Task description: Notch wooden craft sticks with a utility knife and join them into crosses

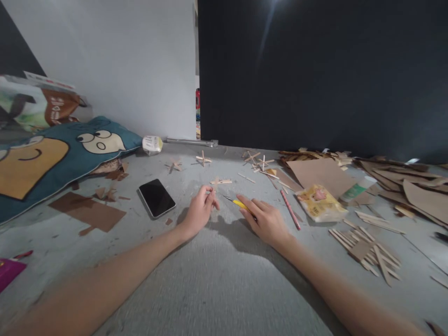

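Observation:
My right hand is closed around a yellow craft knife, its thin metal blade pointing left toward my other hand. My left hand pinches a small wooden stick between thumb and fingertips; the lower part of the stick is hidden by the fingers. Knife tip and left fingers are a short gap apart. Just beyond them, a flat wooden stick lies on the grey tabletop. Farther back stand small crossed-stick pieces, one upright in the middle and another to the right.
A black phone and brown cardboard lie left, before a blue cushion. To the right are a red patterned pencil, a yellow tissue pack, a green-white tube, loose wooden sticks and stacked cardboard.

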Demonstrator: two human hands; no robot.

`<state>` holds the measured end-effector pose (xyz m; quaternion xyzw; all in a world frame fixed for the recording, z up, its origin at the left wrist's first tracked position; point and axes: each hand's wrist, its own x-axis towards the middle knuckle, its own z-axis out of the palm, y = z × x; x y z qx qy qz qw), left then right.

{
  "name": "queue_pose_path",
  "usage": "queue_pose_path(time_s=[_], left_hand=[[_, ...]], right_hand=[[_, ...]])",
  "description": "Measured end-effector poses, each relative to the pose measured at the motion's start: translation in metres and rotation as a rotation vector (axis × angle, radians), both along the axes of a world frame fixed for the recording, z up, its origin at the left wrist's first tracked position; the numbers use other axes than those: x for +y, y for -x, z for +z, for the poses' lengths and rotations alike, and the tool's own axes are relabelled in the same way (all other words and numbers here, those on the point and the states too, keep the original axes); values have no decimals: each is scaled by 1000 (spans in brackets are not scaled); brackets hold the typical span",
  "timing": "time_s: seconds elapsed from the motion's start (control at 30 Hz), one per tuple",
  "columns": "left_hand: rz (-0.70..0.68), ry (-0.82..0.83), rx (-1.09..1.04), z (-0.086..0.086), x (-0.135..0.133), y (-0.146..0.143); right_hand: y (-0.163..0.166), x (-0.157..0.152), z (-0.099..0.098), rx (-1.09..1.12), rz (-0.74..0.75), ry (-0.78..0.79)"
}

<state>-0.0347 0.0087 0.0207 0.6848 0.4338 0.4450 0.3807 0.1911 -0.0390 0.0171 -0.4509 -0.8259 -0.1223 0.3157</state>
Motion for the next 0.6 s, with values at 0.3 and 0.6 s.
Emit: queue_pose_path(time_s=[0.3,0.6], left_hand=[[-128,252,-248,0,-20,-17],[-146,306,-153,1,-23,-17]], right_hand=[[-11,15,-8,141,255,-98],[-9,16,-9,343,302,175]])
